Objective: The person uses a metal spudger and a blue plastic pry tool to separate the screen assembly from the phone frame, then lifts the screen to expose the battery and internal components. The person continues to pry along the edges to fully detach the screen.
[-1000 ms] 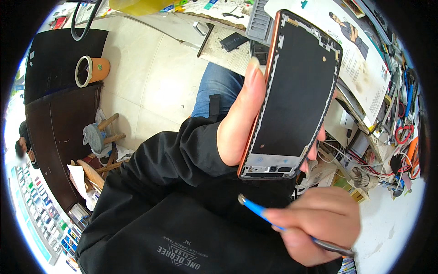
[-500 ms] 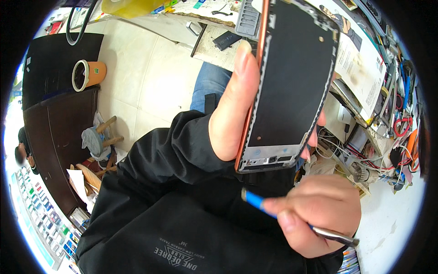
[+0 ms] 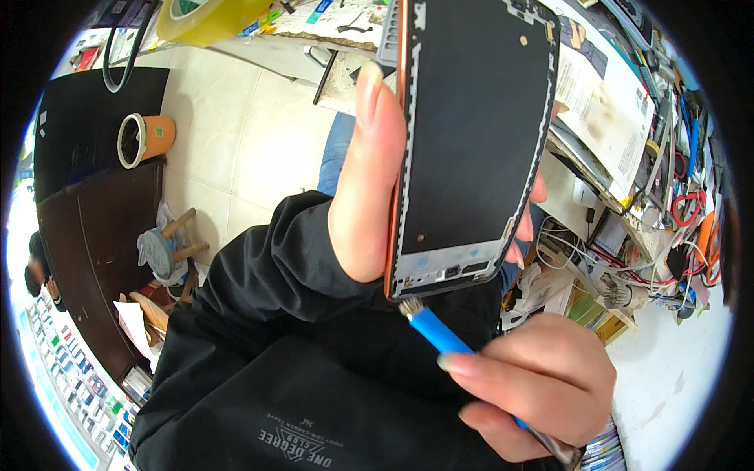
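Phone frame stripped bare, black inner face turned up toward the camera, orange rim along its left edge, held upright and close in front of the chest. Clamped in the left hand, thumb stretched long up the left edge, fingertips just peeking round the right edge. Blue-handled brush pinched in the right hand, forefinger laid along the handle, other fingers curled under, bristle tip touching the bottom edge of the frame near the small port openings. Judging by this: shell already emptied, cleaning under way at the lower end, white residue showing along the side borders and seemingly left to clear. Left forearm in a black sleeve rising from the lower left, wrist bent so the frame tilts slightly right; right hand low, angled up and leftward. Cluttered tabletop off to the right, with wires, papers and tools; roll of yellow tape up top.
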{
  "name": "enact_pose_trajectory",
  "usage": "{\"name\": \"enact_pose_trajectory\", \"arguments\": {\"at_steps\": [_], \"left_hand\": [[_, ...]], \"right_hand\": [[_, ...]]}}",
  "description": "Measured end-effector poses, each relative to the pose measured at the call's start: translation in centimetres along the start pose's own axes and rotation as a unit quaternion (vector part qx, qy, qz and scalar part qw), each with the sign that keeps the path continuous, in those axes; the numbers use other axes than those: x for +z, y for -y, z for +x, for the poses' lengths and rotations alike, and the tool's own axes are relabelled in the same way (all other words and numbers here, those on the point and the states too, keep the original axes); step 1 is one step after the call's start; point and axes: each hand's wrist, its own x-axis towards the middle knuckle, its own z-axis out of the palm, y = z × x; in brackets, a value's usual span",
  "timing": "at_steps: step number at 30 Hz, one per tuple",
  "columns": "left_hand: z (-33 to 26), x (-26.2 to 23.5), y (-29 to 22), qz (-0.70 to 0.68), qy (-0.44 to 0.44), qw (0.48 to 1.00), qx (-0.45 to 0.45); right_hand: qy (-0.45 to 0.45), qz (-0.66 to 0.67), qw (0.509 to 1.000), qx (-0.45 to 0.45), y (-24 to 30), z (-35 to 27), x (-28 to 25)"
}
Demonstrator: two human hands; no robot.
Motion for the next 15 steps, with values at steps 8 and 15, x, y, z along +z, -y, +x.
{"name": "enact_pose_trajectory", "arguments": {"at_steps": [8, 15], "left_hand": [[-0.5, -0.5, 0.2, 0.077, -0.01, 0.996, 0.036], [-0.8, -0.8, 0.4, 0.048, -0.021, 0.997, 0.052]], "right_hand": [[-0.026, -0.035, 0.998, 0.052, -1.5, -1.1, -0.8], [-0.075, -0.096, 0.99, 0.074, -1.6, -1.0, -1.0]]}}
